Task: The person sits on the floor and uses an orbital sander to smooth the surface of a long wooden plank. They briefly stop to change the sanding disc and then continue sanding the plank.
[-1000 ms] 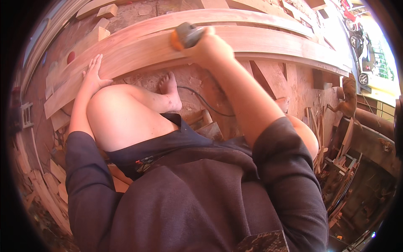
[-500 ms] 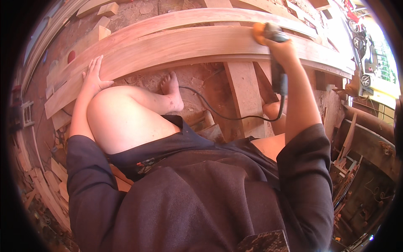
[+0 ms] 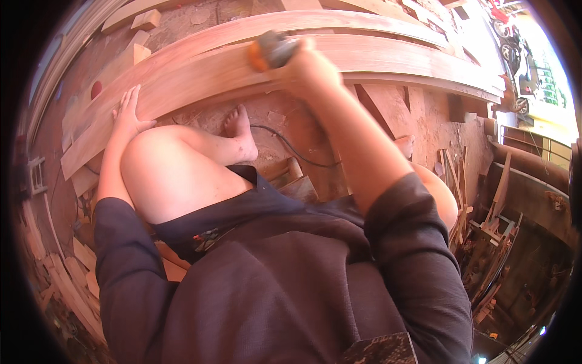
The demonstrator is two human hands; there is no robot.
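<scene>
A long reddish wooden plank (image 3: 388,57) lies across in front of me, with a second plank (image 3: 339,19) just beyond it. My right hand (image 3: 310,70) grips a grey angle grinder (image 3: 277,50) with an orange disc, blurred by motion. The disc is over the near plank around its middle, apparently against its top face. Most of the tool's body is hidden behind my hand and forearm. My left hand (image 3: 130,114) rests on the plank's near edge toward its left end, fingers stretched out and holding nothing.
A dark power cord (image 3: 285,141) curls over the dusty floor beside my bare foot (image 3: 241,133). Wood blocks (image 3: 145,20) and offcuts lie beyond the planks, with more scraps (image 3: 70,285) at left. Lumber and a dark recess sit at right; wheeled vehicles (image 3: 509,60) stand far right.
My right hand has swept the grinder left along the plank, from near its right part to its middle. My right knee has swung outward to the right. The left hand stays on the plank.
</scene>
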